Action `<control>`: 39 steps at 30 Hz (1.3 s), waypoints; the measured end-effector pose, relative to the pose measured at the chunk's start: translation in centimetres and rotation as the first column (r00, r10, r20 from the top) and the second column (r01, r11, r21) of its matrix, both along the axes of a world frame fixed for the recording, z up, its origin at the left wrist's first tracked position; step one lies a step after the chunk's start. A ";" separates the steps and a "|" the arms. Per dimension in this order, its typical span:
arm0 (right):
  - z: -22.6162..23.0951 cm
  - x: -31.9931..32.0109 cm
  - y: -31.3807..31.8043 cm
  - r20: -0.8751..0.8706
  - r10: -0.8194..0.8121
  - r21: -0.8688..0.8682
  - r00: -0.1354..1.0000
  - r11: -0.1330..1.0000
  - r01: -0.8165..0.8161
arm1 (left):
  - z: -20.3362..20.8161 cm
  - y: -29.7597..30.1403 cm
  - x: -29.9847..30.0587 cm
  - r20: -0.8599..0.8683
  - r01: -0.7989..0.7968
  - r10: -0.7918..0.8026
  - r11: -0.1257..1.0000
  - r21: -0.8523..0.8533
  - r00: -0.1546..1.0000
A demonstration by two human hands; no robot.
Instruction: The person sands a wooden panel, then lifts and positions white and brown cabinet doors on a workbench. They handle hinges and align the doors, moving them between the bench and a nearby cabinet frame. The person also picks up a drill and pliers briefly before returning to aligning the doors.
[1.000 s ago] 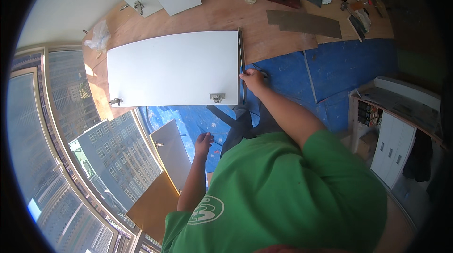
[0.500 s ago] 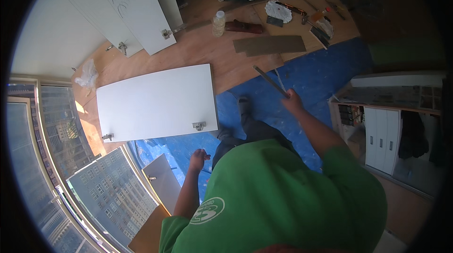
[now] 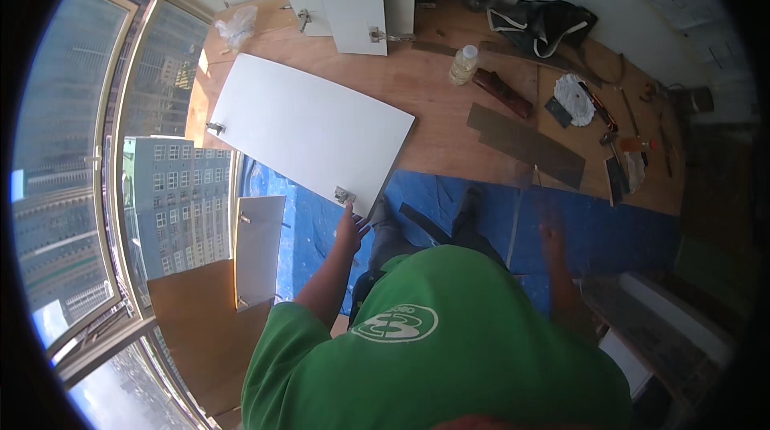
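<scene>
A white cabinet door (image 3: 309, 121) lies on the wooden worktop, its near edge overhanging. Metal hinges are fixed at its left corner and along its near edge. My left hand (image 3: 350, 229) is at that near edge, just below the near hinge (image 3: 343, 195). Its fingers are spread, and one fingertip reaches the door's edge. My right hand (image 3: 552, 229) is off to the right over the blue sheet, smeared by motion, with no held thing discernible. A dark flat strip (image 3: 423, 223) shows between my legs, low over the floor sheet.
On the worktop (image 3: 433, 137) are a clear bottle (image 3: 464, 65), a dark red case (image 3: 503, 93), a brown board (image 3: 525, 145) and several tools. More white doors (image 3: 349, 1) stand at the back. A window is at the left, with panels (image 3: 258, 245) leaning near it.
The view has turned right. My left hand has come up to the door's near edge. My right hand has moved, and the strip it held now appears between my legs.
</scene>
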State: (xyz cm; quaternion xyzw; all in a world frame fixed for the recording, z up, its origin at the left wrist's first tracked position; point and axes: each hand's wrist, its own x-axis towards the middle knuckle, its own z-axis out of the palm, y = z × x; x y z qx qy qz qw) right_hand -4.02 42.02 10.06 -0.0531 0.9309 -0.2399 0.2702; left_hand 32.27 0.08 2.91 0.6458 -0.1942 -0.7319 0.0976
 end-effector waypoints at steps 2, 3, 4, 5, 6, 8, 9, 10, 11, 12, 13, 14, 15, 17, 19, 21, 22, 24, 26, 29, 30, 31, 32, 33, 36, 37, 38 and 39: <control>-0.3 -2.2 1.6 0.068 0.104 0.036 0.992 0.994 -0.107 | 0.4 0.5 -2.4 -0.011 -0.121 0.121 0.990 -0.076 0.993; -0.2 -3.4 1.8 0.124 0.123 0.069 0.985 0.989 -0.132 | 0.2 0.6 -3.1 0.005 -0.192 0.194 0.975 -0.109 0.981; 0.3 -4.9 1.8 0.139 0.180 0.075 0.974 0.979 -0.192 | -0.4 1.1 -3.8 0.015 -0.254 0.258 0.958 -0.133 0.966; 0.6 -6.2 1.6 0.155 0.233 0.081 0.960 0.965 -0.248 | -0.9 1.4 -4.1 0.025 -0.311 0.319 0.937 -0.157 0.948; 1.0 -7.6 1.4 0.168 0.285 0.094 0.944 0.948 -0.303 | -1.7 1.7 -3.8 0.050 -0.334 0.345 0.929 -0.161 0.937; 0.9 -9.7 0.8 0.160 0.378 0.022 0.912 0.922 -0.386 | -2.6 1.6 -3.3 0.085 -0.357 0.374 0.919 -0.165 0.924; 0.5 -10.7 0.2 0.145 0.414 -0.012 0.899 0.909 -0.417 | -1.7 1.5 -4.3 0.156 -0.319 0.347 0.930 -0.181 0.925; 0.0 -11.6 -0.4 0.150 0.440 -0.037 0.885 0.897 -0.440 | -1.7 1.6 -4.4 0.115 -0.353 0.374 0.920 -0.171 0.920; -0.5 -12.2 -1.2 0.155 0.465 -0.062 0.872 0.885 -0.461 | -1.6 1.5 -4.0 0.074 -0.384 0.399 0.909 -0.160 0.914; -0.7 -12.8 -2.0 0.161 0.487 -0.087 0.859 0.874 -0.479 | -1.6 1.3 -3.9 0.034 -0.412 0.421 0.899 -0.147 0.906; -0.4 -13.0 -3.1 0.205 0.454 -0.098 0.867 0.891 -0.443 | -1.4 1.4 -3.7 0.024 -0.409 0.420 0.894 -0.186 0.907; -0.4 -12.8 -4.6 0.248 0.418 -0.107 0.874 0.908 -0.404 | -1.1 1.0 -3.4 -0.001 -0.447 0.454 0.877 -0.179 0.891; 0.1 -12.1 -6.4 0.294 0.383 -0.115 0.876 0.924 -0.365 | -1.1 0.5 -2.4 -0.024 -0.484 0.488 0.858 -0.172 0.872; 1.6 -10.2 -9.7 0.279 0.394 -0.133 0.876 0.919 -0.371 | -1.6 -1.3 -0.7 0.007 -0.555 0.564 0.814 -0.171 0.826; 2.0 -8.4 -12.0 0.264 0.403 -0.145 0.876 0.915 -0.377 | -1.5 -3.6 1.1 0.033 -0.517 0.531 0.837 -0.181 0.847; 1.4 -6.0 -14.2 0.253 0.406 -0.156 0.878 0.913 -0.377 | -1.7 -6.9 2.7 0.020 -0.492 0.504 0.849 -0.192 0.863; 1.2 -4.9 -15.4 0.268 0.397 -0.175 0.878 0.916 -0.361 | -2.0 -8.6 3.2 0.016 -0.489 0.501 0.850 -0.196 0.865; 0.9 -1.9 -18.4 0.302 0.377 -0.214 0.876 0.922 -0.323 | -2.1 -12.8 4.6 0.010 -0.478 0.491 0.853 -0.209 0.871; 0.3 2.2 -22.1 0.350 0.236 -0.205 0.906 0.964 -0.172 | -1.9 -16.9 5.5 -0.053 -0.429 0.429 0.875 -0.222 0.902; -0.3 8.6 -27.3 0.395 0.074 -0.158 0.916 0.987 -0.011 | -2.4 -21.1 6.5 -0.102 -0.360 0.347 0.919 -0.160 0.932; -0.8 10.3 -29.1 0.408 0.036 -0.148 0.912 0.989 0.027 | -2.3 -22.7 6.8 -0.112 -0.339 0.325 0.931 -0.138 0.939; -1.5 11.9 -30.1 0.427 0.021 -0.158 0.904 0.986 0.052 | -2.2 -23.9 6.7 -0.115 -0.312 0.299 0.942 -0.124 0.947; -2.2 13.3 -30.9 0.446 0.007 -0.168 0.895 0.983 0.076 | -2.0 -24.8 6.4 -0.089 -0.287 0.279 0.954 -0.089 0.956; -2.9 14.4 -31.7 0.464 -0.005 -0.185 0.886 0.977 0.103 | -1.5 -25.3 6.4 -0.076 -0.243 0.237 0.967 -0.084 0.969; -4.0 17.1 -33.1 0.476 -0.037 -0.180 0.879 0.974 0.138 | -0.1 -26.1 6.3 -0.023 -0.165 0.164 0.980 -0.107 0.986; -4.1 17.6 -33.4 0.472 -0.086 -0.175 0.877 0.966 0.189 | 0.2 -26.3 6.4 -0.004 -0.149 0.150 0.981 -0.121 0.989; -4.1 18.0 -33.6 0.467 -0.136 -0.169 0.874 0.956 0.239 | 0.6 -26.5 6.6 -0.032 -0.141 0.138 0.984 -0.105 0.990; -3.8 18.4 -34.0 0.462 -0.184 -0.165 0.868 0.943 0.288 | 1.2 -26.7 6.9 -0.062 -0.134 0.128 0.987 -0.092 0.990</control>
